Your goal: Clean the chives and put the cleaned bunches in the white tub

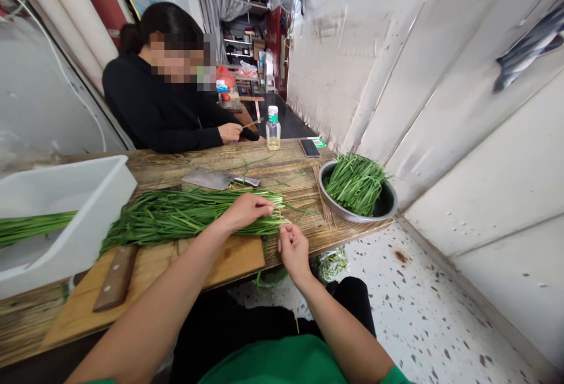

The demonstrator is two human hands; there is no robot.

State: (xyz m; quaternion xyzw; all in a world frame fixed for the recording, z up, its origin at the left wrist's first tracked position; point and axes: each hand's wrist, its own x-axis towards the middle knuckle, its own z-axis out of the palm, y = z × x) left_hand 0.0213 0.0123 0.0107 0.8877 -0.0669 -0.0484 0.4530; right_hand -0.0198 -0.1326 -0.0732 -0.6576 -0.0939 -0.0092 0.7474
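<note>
A thick pile of garlic chives point(176, 214) lies across the wooden cutting board point(238, 255), its pale stem ends pointing right. Over those ends is my left hand point(249, 211), its thumb and fingers pinched together at the stems. My right hand point(294, 250) is closed just beyond the stem tips at the table's front edge, fingertips pressed together; what they hold is too small to make out. A thin pale stick point(296, 320) shows below the right wrist, and whether it reaches the hand is unclear. Behind the pile rests a cleaver point(211, 178).
Bamboo skewers point(324, 202) lie beside a metal bowl point(392, 201) of chives at right. A white bin point(94, 205) and a wooden handle point(117, 278) are at left. Across the table point(171, 164), a person in black point(154, 108) holds a thin stick, near a bottle point(273, 131) and phone point(309, 148).
</note>
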